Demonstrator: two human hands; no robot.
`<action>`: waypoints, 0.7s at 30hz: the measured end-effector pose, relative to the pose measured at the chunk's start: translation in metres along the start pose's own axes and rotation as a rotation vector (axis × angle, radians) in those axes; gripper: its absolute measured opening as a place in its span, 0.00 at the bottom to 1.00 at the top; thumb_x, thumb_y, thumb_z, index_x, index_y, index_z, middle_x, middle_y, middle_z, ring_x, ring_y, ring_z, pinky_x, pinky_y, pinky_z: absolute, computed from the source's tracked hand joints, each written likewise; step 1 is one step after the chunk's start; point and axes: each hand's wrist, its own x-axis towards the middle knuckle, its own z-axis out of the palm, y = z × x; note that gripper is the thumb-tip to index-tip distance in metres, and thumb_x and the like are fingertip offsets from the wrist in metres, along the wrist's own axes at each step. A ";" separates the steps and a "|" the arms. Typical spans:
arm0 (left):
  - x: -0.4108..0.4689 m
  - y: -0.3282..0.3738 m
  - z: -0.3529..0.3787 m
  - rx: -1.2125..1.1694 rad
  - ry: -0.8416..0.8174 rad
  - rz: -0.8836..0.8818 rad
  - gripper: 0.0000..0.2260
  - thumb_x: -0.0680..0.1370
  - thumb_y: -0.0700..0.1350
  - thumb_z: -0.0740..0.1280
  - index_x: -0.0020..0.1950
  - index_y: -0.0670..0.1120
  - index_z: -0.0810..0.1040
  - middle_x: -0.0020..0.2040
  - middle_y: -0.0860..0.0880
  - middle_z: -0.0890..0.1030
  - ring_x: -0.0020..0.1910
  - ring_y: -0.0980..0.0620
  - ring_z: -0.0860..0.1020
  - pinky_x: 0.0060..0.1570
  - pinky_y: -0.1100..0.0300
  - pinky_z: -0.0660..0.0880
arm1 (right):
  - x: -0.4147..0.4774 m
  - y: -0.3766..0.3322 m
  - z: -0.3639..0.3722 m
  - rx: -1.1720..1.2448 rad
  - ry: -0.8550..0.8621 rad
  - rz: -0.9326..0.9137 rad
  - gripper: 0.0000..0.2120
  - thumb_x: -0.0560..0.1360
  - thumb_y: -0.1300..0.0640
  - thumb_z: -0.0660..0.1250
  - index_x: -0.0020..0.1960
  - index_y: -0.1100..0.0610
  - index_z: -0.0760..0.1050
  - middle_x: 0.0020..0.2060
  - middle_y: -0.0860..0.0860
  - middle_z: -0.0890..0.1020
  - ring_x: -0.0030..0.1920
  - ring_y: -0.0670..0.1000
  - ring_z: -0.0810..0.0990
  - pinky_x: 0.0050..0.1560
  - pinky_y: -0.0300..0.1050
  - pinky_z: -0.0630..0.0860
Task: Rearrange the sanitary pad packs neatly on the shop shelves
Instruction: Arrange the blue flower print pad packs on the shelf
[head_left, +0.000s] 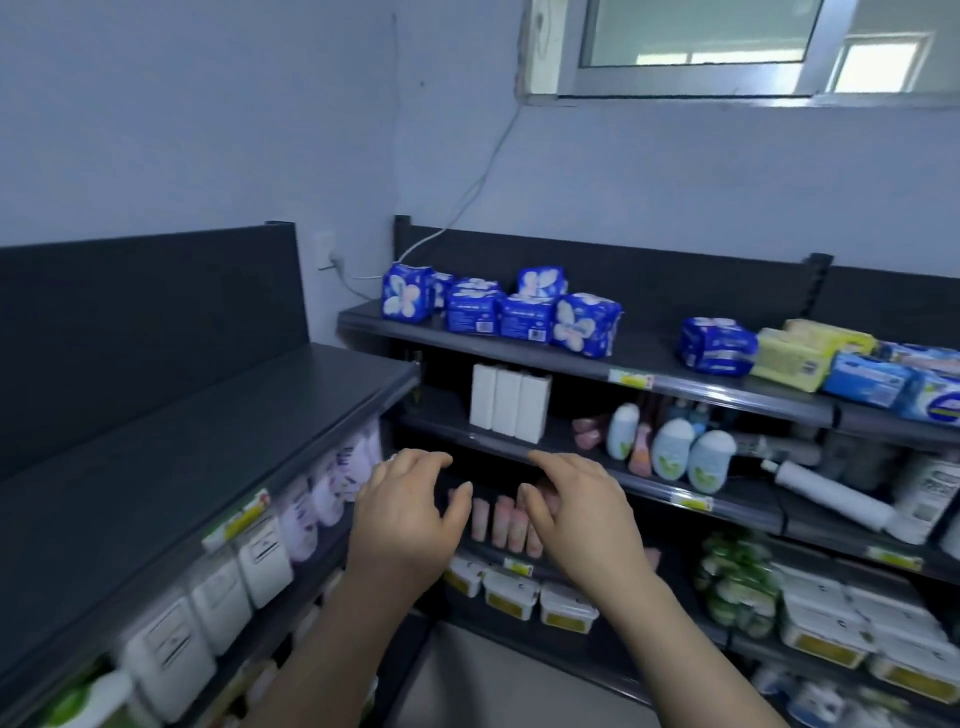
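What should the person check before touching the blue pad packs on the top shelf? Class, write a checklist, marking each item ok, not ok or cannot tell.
1. Hands free: left hand and right hand hold nothing: ok.
2. Blue packs lined up: some upright, some flat: not ok.
3. Bare room on top shelf beside them: ok.
4. Lone blue pack with its group: apart, beside yellow packs: not ok.
5. Same pack types: print blurred: cannot tell.

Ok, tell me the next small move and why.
Probably lift both hands to the blue pad packs on the top shelf. The left hand and right hand hover empty below it, while those packs sit jumbled: some upright, some flat, one stacked on others.
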 end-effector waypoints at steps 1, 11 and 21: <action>0.008 0.005 0.009 -0.007 -0.019 0.001 0.23 0.74 0.60 0.57 0.60 0.48 0.79 0.56 0.51 0.79 0.56 0.47 0.76 0.55 0.52 0.72 | 0.005 0.010 0.000 -0.007 0.001 0.009 0.19 0.78 0.49 0.63 0.68 0.50 0.72 0.61 0.47 0.77 0.63 0.51 0.72 0.64 0.45 0.66; 0.103 0.009 0.083 -0.048 -0.087 0.039 0.23 0.73 0.58 0.59 0.61 0.47 0.79 0.57 0.52 0.78 0.54 0.47 0.75 0.54 0.52 0.72 | 0.082 0.080 0.032 -0.042 0.022 0.099 0.20 0.78 0.49 0.62 0.69 0.51 0.71 0.62 0.49 0.77 0.64 0.51 0.73 0.65 0.46 0.68; 0.267 -0.007 0.141 -0.067 -0.114 0.114 0.18 0.78 0.54 0.65 0.65 0.48 0.76 0.62 0.50 0.76 0.60 0.47 0.73 0.62 0.52 0.68 | 0.230 0.126 0.052 -0.078 0.162 0.172 0.17 0.73 0.54 0.69 0.62 0.55 0.78 0.52 0.53 0.82 0.55 0.57 0.78 0.56 0.50 0.72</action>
